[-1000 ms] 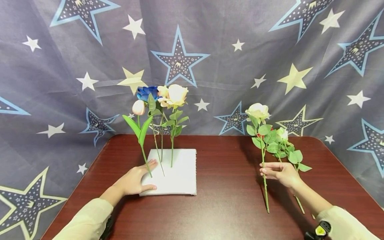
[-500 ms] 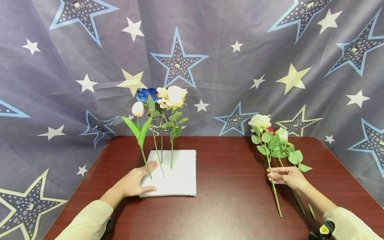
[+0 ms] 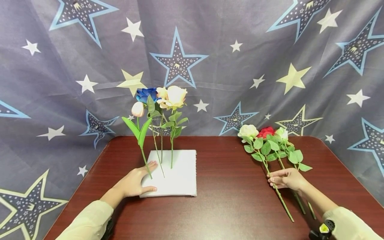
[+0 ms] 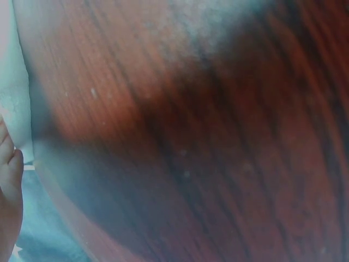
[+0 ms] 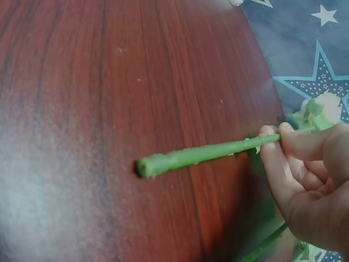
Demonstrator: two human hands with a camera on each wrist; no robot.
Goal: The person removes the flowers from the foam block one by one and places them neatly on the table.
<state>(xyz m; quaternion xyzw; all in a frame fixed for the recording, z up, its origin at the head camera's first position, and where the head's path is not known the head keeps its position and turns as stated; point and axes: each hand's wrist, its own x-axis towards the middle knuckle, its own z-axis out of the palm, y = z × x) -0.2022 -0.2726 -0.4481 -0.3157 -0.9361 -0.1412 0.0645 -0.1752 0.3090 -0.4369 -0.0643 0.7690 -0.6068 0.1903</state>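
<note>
My right hand (image 3: 289,179) pinches the stem of a white artificial rose (image 3: 248,131) between thumb and fingers. In the right wrist view the green stem's cut end (image 5: 147,166) points away from that hand over the table. Spread over the left side of a white foam block (image 3: 181,176), my left hand (image 3: 134,181) rests with fingers and thumb extended. Upright in the block are a pale pink tulip (image 3: 138,109), a blue rose (image 3: 146,94) and cream roses (image 3: 177,96). The left wrist view catches only the edge of the left hand (image 4: 10,180).
A red rose (image 3: 266,131) and another whitish rose (image 3: 282,134) lie at the right, their stems running under my right hand. The brown wooden table (image 3: 222,173) has rounded back corners. A grey curtain (image 3: 210,76) with stars hangs behind it.
The white rose in my right hand has tipped to the left and lowered, its stem end swinging right and nearer. The red rose shows more. My left hand stays put.
</note>
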